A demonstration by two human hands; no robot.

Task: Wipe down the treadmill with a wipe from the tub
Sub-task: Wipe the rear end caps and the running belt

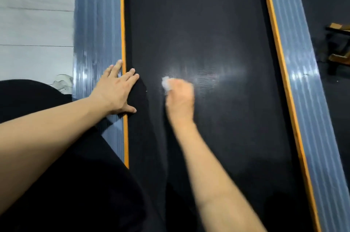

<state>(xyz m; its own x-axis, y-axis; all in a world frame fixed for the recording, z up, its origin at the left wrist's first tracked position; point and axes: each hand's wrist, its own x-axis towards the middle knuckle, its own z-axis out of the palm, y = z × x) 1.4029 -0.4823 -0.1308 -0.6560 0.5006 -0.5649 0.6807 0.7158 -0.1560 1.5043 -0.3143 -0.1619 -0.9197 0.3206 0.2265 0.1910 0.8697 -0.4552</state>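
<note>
Head view shows us the wipe (165, 81), a small crumpled white wad, blurred, pressed onto the black treadmill belt (198, 23) near its left half. Our right hand (180, 97) has its fingers curled round the wipe, so only a tuft shows at the fingertips. Around it the belt carries pale, shiny streaks. Our left hand (116, 89) lies flat with fingers spread and straight, grasping nothing, resting across the orange trim strip (122, 14) with its fingertips on the belt edge. Outside each orange strip runs a ribbed grey side rail (96, 23). Beyond the left rail we see pale floor tiles (36, 23) and a whitish shoe (63, 83). At far right, on dark flooring, stands a wooden frame (339, 46). We see no tub.
</note>
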